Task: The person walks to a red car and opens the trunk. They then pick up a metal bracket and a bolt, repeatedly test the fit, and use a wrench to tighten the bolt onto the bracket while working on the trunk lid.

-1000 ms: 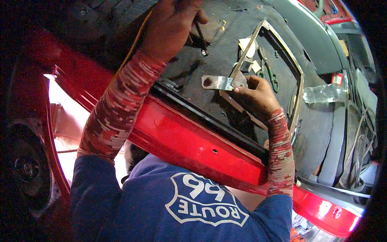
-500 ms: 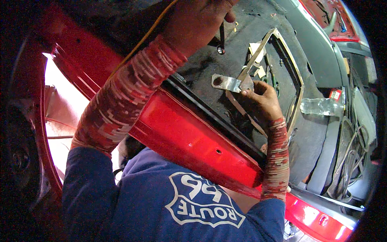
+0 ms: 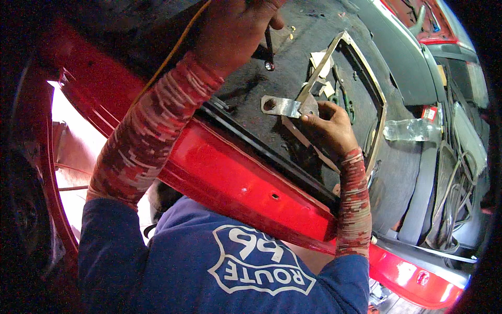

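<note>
My left hand [image 3: 235, 31] is at the top, partly cut off by the edge of the picture. From under its curled fingers a dark wrench [image 3: 269, 52] with a shiny round end points down, its upper part hidden. My right hand [image 3: 332, 128] pinches a flat metal bracket [image 3: 282, 107] between thumb and fingers. One end of the bracket has a dark round spot. It meets the corner of an angular, light-edged metal frame [image 3: 383, 104], which lies over dark carpet [image 3: 251, 91]. Whether bracket and frame are fastened together I cannot tell.
A red car body sill [image 3: 246, 178] runs between me and the carpet. Inside the frame lie green-handled pliers [image 3: 349, 107] and pale paper scraps [image 3: 320, 65]. To the right are a clear plastic bottle [image 3: 410, 130] and coiled cables [image 3: 449, 209]. A yellow cord [image 3: 170, 57] passes by my left forearm.
The whole view has shifted slightly, so the scene sits a little further left and up. Both hands keep their hold, with little movement relative to the frame.
</note>
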`<move>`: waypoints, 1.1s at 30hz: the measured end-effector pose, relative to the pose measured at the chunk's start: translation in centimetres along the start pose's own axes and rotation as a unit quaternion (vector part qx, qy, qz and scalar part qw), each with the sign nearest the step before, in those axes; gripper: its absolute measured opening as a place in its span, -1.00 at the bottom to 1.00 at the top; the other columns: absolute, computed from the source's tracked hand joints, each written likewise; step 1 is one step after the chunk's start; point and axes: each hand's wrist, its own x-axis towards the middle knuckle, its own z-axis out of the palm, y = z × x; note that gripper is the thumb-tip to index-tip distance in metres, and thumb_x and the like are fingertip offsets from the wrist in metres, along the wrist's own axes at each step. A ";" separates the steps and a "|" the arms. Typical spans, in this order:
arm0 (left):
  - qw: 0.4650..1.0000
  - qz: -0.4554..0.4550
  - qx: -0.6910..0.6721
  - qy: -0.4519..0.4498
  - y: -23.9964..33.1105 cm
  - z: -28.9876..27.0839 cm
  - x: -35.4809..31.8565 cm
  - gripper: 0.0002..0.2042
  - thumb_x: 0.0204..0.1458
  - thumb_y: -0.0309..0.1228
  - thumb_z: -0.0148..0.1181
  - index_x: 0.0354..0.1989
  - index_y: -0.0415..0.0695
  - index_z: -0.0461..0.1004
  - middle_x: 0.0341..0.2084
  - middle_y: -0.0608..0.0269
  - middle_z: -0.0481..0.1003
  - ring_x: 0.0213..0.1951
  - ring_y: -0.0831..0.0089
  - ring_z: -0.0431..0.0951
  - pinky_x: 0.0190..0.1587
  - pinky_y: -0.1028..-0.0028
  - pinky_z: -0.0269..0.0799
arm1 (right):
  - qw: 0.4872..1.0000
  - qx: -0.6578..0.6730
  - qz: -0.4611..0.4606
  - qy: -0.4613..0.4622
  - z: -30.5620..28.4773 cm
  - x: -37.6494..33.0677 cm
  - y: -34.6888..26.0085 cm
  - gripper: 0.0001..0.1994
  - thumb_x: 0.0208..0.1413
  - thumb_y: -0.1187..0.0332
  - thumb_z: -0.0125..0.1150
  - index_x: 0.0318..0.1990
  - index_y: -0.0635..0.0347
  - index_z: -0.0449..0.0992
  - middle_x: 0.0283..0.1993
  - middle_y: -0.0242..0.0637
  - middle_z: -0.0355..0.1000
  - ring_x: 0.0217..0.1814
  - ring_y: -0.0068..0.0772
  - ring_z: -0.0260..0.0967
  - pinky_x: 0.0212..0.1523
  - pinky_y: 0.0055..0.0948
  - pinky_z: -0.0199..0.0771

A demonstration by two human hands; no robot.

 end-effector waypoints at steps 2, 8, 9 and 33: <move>1.000 0.005 -0.005 -0.005 -0.1 0.0 -0.1 -0.66 0.38 -0.09 0.11 -0.24 -0.14 0.38 -0.49 0.29 0.49 -0.44 0.52 0.48 -0.32 0.44 0.42 | 1.000 -0.021 -0.014 0.017 0.1 0.1 0.0 -0.49 -0.02 0.21 0.62 -0.01 0.38 0.62 -0.13 -0.19 0.65 -0.13 -0.45 0.57 -0.03 -0.41 0.55; 1.000 -0.001 0.024 -0.008 -0.3 0.0 0.0 -0.64 0.38 -0.05 0.11 -0.24 -0.13 0.38 -0.50 0.28 0.49 -0.47 0.53 0.47 -0.36 0.47 0.41 | 1.000 -0.027 -0.011 0.012 0.1 -0.2 -0.3 -0.49 -0.02 0.19 0.63 -0.02 0.39 0.63 -0.11 -0.18 0.65 -0.11 -0.43 0.57 -0.01 -0.40 0.54; 1.000 0.009 0.025 -0.010 -0.3 0.0 0.0 -0.64 0.38 -0.05 0.11 -0.24 -0.14 0.38 -0.51 0.28 0.49 -0.48 0.53 0.47 -0.36 0.48 0.41 | 0.999 -0.027 -0.014 0.015 0.2 -0.2 -0.4 -0.49 -0.02 0.19 0.63 -0.02 0.39 0.63 -0.11 -0.19 0.65 -0.11 -0.44 0.56 -0.01 -0.41 0.54; 0.999 -0.031 0.024 -0.021 0.2 -0.2 -0.1 -0.63 0.35 -0.06 0.18 -0.26 -0.15 0.38 -0.51 0.26 0.52 -0.45 0.51 0.53 -0.34 0.47 0.45 | 0.999 -0.020 -0.027 0.018 0.3 -0.5 -0.9 -0.52 -0.01 0.23 0.61 -0.03 0.40 0.63 -0.14 -0.17 0.66 -0.14 -0.43 0.58 -0.05 -0.40 0.57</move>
